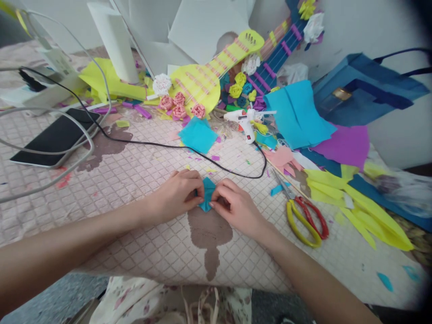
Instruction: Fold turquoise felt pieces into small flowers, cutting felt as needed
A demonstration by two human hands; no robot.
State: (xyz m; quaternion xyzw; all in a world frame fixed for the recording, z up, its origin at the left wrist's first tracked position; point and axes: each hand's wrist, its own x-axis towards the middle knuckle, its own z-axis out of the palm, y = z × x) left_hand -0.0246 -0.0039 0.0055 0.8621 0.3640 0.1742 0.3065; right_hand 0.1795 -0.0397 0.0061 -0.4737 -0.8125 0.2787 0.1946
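A small piece of folded turquoise paper is pinched between my two hands, just above the quilted cloth. My left hand grips its left edge with thumb and fingers pressed together. From the other side, my right hand pinches the lower right edge. A crease runs down the paper's middle and its lower end narrows to a point. Beyond my hands lies a flat turquoise paper square. Scissors with one yellow and one red handle rest to the right of my right hand.
A white glue gun trails a black cord across the cloth. Yellow and blue paper guitars with paper flowers stand behind. A phone lies left under cables. Coloured paper sheets and a blue bag are right.
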